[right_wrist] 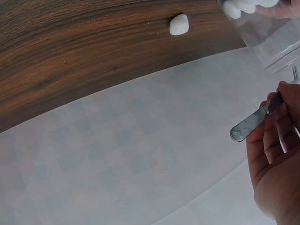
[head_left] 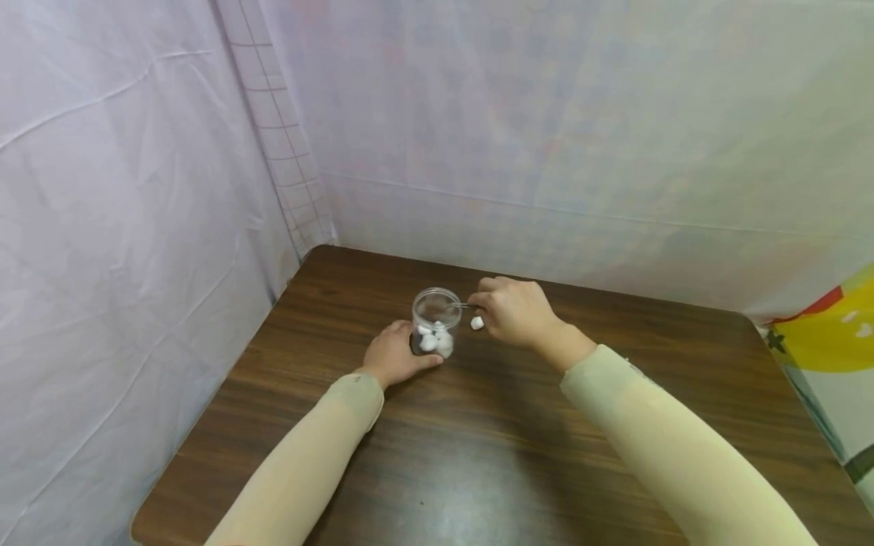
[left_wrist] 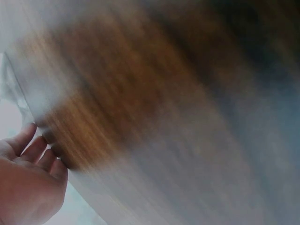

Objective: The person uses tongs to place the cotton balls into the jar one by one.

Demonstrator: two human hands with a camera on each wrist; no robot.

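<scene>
Left hand (head_left: 394, 358) wrapped round base of clear jar (head_left: 435, 322) on bench (head_left: 478, 447), steadying it; several white balls (head_left: 435, 340) inside. Right hand (head_left: 515, 311) pinching metal tweezers (right_wrist: 255, 122), tips at jar rim, holding nothing visible. One loose ball (head_left: 477, 323) on bench just beside jar, btwn jar & right hand. Risk, prob: tweezers knock rim & tip jar, or ball slips from tips & rolls off
</scene>
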